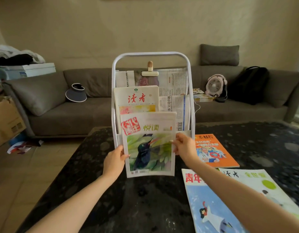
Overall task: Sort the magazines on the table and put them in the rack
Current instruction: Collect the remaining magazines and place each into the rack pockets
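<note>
A white metal rack (151,54) stands on the dark marbled table (111,199). I hold a magazine with a hummingbird cover (149,148) upright at the rack's lowest front tier. My left hand (114,160) grips its left edge and my right hand (184,146) grips its right edge. A white magazine with red characters (137,98) sits in the tier behind, and newspapers (172,81) fill the back. On the table lie an orange magazine (214,152), a blue-cover magazine (211,207) and a white-and-green magazine (263,185).
A grey sofa (69,115) runs behind the table, holding a visor cap (76,93), a small white fan (214,86), a black bag (249,84) and a stack of magazines (202,96). A cardboard box (6,121) and scattered papers (21,147) lie at left.
</note>
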